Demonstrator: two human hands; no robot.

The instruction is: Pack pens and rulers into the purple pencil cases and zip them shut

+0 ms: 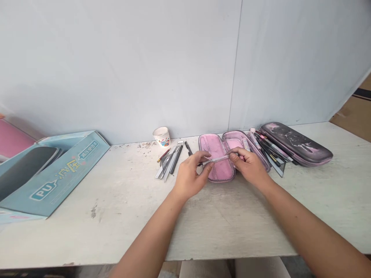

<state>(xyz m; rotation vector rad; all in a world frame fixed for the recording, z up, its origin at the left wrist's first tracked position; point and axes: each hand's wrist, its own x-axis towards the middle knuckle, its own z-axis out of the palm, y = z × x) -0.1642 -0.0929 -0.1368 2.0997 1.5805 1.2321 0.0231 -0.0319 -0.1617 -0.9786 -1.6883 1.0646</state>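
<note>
Both of my hands hold a slim whitish pen-like stick (220, 158), one at each end. My left hand (194, 170) pinches its left end, where a dark tip shows by the fingers. Its right end is between the thumb and fingers of my right hand (246, 164). Beneath the stick an unzipped pencil case (222, 175) lies spread flat, with pink lining; my right hand covers part of it. A pale item rests in its right half. Left of the case are a black pen (188, 148), several rulers (171, 162) and a red pencil (164, 154).
A paper cup (161, 136) stands near the wall, with shavings beside it. At right, a closed dark pencil case (298, 143) lies behind a pile of pens (272, 150) and a set square (279, 170). A blue box (66, 173) holding a dark object occupies the left side.
</note>
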